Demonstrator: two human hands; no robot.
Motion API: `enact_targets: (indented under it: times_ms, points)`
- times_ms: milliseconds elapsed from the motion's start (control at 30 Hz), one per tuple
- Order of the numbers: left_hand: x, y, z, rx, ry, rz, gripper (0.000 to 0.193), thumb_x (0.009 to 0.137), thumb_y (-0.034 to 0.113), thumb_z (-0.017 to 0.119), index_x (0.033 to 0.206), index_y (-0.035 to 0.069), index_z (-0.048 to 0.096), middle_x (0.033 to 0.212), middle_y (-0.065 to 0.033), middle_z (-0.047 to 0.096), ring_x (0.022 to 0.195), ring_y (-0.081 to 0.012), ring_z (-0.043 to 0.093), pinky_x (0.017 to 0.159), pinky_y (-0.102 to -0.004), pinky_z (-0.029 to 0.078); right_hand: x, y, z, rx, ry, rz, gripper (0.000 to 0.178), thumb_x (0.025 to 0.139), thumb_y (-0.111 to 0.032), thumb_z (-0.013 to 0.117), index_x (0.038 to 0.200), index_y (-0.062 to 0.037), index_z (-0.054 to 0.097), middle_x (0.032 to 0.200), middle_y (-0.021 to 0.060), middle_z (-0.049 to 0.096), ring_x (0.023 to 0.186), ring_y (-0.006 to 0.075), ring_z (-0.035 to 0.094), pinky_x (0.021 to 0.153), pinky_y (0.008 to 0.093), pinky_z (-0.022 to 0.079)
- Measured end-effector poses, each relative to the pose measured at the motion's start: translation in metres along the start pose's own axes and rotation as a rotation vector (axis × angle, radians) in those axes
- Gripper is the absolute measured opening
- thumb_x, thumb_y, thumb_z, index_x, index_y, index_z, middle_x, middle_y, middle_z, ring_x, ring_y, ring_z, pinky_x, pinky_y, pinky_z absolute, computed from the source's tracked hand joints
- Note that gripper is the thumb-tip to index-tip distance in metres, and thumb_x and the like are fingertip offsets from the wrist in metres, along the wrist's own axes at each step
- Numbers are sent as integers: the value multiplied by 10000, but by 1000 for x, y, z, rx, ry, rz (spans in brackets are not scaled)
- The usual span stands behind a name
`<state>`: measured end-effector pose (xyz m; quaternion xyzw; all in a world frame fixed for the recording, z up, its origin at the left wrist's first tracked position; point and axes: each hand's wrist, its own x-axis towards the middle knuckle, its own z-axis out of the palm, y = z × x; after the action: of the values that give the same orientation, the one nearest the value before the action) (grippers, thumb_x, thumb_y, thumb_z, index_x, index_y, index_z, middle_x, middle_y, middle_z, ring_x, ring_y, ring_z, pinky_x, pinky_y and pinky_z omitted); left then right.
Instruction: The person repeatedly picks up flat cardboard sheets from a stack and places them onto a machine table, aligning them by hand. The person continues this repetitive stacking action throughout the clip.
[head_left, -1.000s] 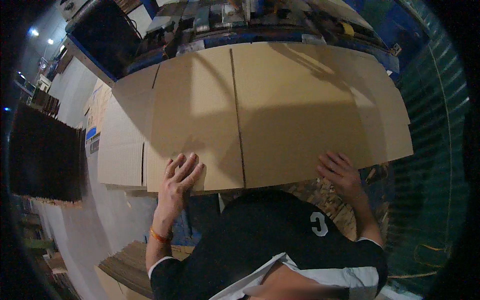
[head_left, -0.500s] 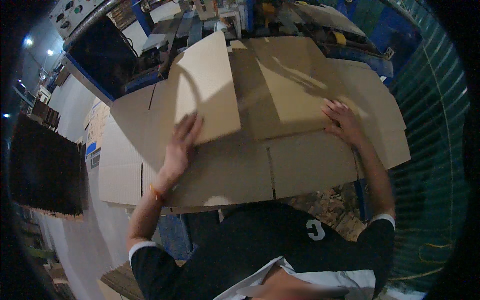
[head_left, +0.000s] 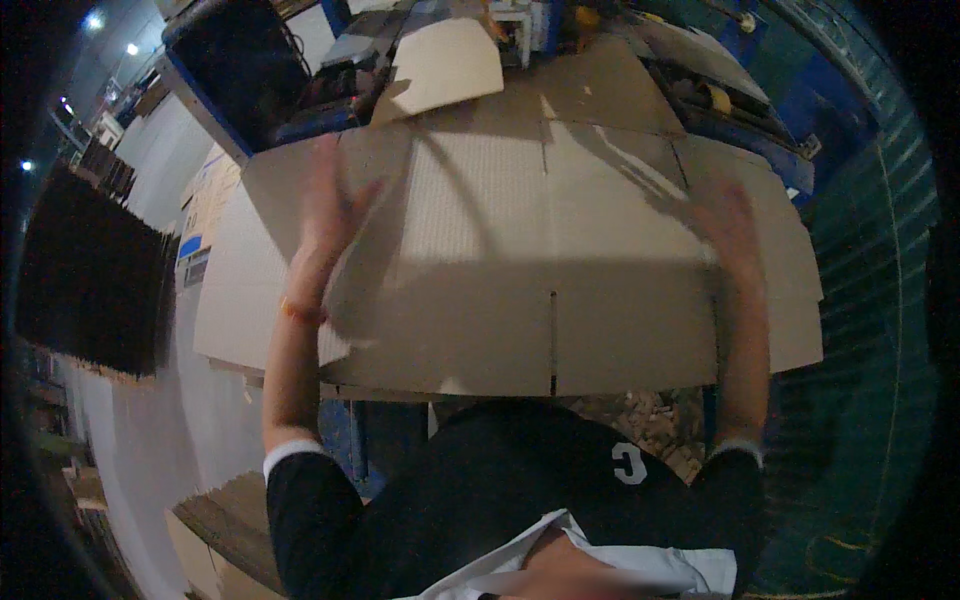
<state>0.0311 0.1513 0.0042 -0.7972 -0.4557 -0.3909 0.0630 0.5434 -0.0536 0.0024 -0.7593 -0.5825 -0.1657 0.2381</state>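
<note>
A large flat cardboard sheet (head_left: 630, 330) with slots and crease lines lies in front of me, on top of other sheets. Over its left part is my left hand (head_left: 335, 205), with the thumb apart from the fingers and nothing held. My right hand (head_left: 728, 220) is over the sheet's right part, blurred by motion; its fingers look outstretched and nothing shows in them. Whether either hand touches the cardboard I cannot tell. Beyond the sheet's far edge, a smaller pale cardboard flap (head_left: 447, 65) sits by the machine, away from both hands.
A blue-framed machine (head_left: 240, 70) stands across the far side, with a dark metal arm (head_left: 720, 85) at right. Stacked cardboard (head_left: 95, 270) is on the left, more (head_left: 235, 530) at lower left. Cardboard scraps (head_left: 645, 425) lie below the near edge. A green corrugated wall (head_left: 850, 400) bounds the right.
The pale flap has moved away from me toward the machine, and the tan panel under my right hand no longer lies there. Both hands have come off the panels; the left is farther left.
</note>
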Motion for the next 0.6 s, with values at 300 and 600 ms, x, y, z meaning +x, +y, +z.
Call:
enact_targets:
  times_ms: [300,600]
  points:
    - [-191,-105,-103,1104,68,-503,848,803,519,559,1317,-105,302,1334,-270,382,1199,-392,414,1024,-412,298,-180,151,-39,114,238,674,508,879,-365,534,1214,15,510,1223,193,514,1067,283,520,900,408,425]
    - [-146,-86,-111,-139,978,-509,562,851,231,561,1293,-60,374,1278,-180,471,1146,-268,471,990,-369,337,-144,192,-19,152,935,680,456,752,-251,660,1115,8,566,1116,141,581,970,244,568,817,367,463]
